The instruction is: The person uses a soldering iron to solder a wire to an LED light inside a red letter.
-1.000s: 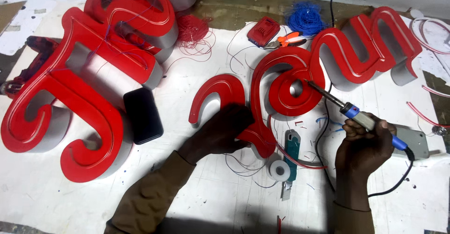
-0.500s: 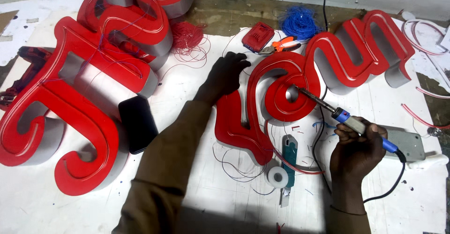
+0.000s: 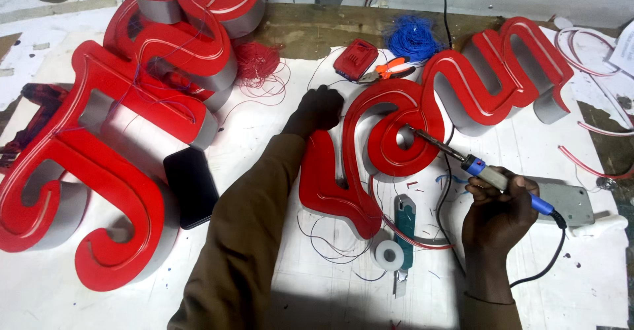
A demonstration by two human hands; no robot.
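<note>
Head view: right hand (image 3: pixel 496 206) clenched around a blue-handled soldering iron (image 3: pixel 477 167), tip resting on the loop of a red channel letter (image 3: pixel 386 146) lying on the white table (image 3: pixel 277 290). Left hand (image 3: pixel 318 110) laid at that letter's upper edge, fingers hidden, grip impossible to tell. Risk judged: hot tip scorching the red face or nearby thin wires (image 3: pixel 330 244) through a slip. No containers visible; tape roll (image 3: pixel 387 253) beside.

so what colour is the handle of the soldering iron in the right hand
Blue, on the soldering iron handle held by the right hand; head view.
</note>
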